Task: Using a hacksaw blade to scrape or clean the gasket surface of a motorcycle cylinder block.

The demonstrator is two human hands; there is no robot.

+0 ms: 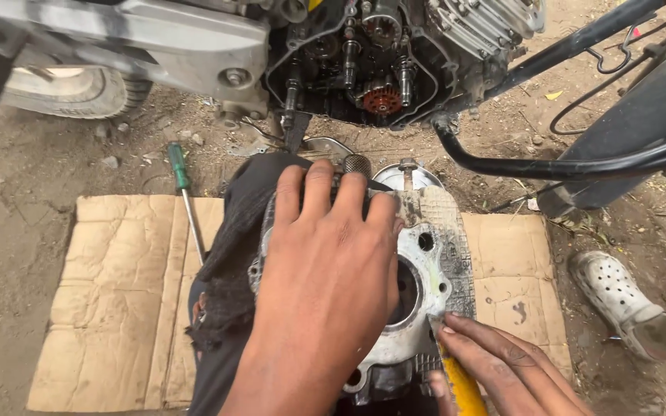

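My left hand [325,262] lies flat on a grey metal engine cover [425,270], pressing it down with fingers spread over its far edge. The cover rests on a dark rag [233,254] over my lap. My right hand [502,362] grips a yellow-handled tool [460,385], its tip touching the cover's flat face near the large round hole [406,289]. The opened engine [371,62] of a motorcycle stands just beyond, with gears and a reddish sprocket exposed.
Flattened cardboard [117,300] covers the dirt ground. A green-handled screwdriver [183,192] lies on its far left part. A round metal part [406,177] sits behind the cover. A black frame tube [549,166] runs at right, and another person's white shoe [614,289] stands nearby.
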